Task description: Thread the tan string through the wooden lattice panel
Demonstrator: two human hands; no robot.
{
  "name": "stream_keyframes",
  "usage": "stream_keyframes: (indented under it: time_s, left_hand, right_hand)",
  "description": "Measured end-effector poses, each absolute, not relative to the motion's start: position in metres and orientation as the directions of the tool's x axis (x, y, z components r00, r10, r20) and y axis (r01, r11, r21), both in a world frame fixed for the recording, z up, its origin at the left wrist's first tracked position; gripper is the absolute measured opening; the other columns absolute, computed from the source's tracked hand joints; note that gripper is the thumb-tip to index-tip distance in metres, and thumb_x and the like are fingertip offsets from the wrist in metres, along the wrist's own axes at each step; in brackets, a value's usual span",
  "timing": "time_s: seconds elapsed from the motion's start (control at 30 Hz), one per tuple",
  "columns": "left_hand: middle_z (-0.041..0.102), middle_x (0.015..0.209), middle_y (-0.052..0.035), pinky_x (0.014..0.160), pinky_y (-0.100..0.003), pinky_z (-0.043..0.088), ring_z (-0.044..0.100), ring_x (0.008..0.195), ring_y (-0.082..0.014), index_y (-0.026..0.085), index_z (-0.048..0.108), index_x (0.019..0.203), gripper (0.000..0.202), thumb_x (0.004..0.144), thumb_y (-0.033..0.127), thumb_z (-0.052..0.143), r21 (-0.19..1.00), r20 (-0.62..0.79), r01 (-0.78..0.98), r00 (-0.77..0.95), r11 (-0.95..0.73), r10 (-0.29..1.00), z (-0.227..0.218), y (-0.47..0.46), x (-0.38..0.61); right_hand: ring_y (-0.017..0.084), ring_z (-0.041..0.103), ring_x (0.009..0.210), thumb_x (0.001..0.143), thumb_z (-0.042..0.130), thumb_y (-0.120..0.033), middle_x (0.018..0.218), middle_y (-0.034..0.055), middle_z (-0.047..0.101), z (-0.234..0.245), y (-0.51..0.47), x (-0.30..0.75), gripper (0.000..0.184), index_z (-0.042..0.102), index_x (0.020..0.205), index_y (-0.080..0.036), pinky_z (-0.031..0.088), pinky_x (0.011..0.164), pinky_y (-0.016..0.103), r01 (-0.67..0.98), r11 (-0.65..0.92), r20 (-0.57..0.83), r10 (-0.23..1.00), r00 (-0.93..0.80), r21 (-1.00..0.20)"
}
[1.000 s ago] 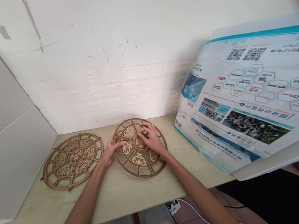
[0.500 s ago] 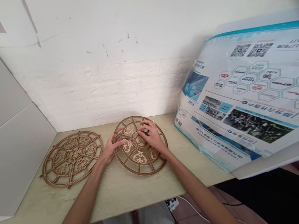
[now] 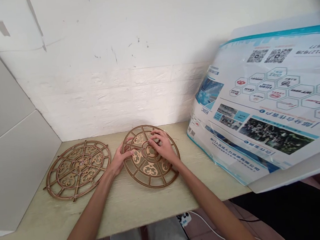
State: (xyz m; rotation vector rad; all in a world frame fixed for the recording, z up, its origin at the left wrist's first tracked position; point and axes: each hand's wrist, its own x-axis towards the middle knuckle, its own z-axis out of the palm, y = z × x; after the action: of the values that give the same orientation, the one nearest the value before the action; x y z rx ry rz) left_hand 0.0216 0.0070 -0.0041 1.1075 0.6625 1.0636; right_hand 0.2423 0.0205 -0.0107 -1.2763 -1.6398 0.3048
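Two rnd brn openwork discs [image 3: 152,151], flat & scroll-patterned

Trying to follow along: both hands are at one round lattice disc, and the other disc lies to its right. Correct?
Not quite: the head view shows the other disc lying to the left. The left hand and right hand are indeed at one round lattice disc.

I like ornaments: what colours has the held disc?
The disc has a brown rim and tan scrollwork, clearest in the head view.
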Motion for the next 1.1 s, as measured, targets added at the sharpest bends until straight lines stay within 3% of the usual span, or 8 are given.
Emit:
stream_keyframes:
  time_s: [1.1]
  left_hand:
    - [0.056,0.136,-0.0122,0.092,-0.031,0.049,0.059,0.116,-0.0265,0.020,0.051,0.136,0.076,0.067,0.027,0.082,0.927,0.051,-0.364,0.356,0.088,0.933,-0.004,0.009,0.021]
  right_hand:
    - [0.017,0.044,0.132,0.085,0.055,-0.050,0.133,0.0043,0.052,-0.007,0.022,0.253,0.032,0.067,0.084,-0.020,0.031,0.121,0.042,0.525,0.451,0.443,0.884,-0.151,-0.721]
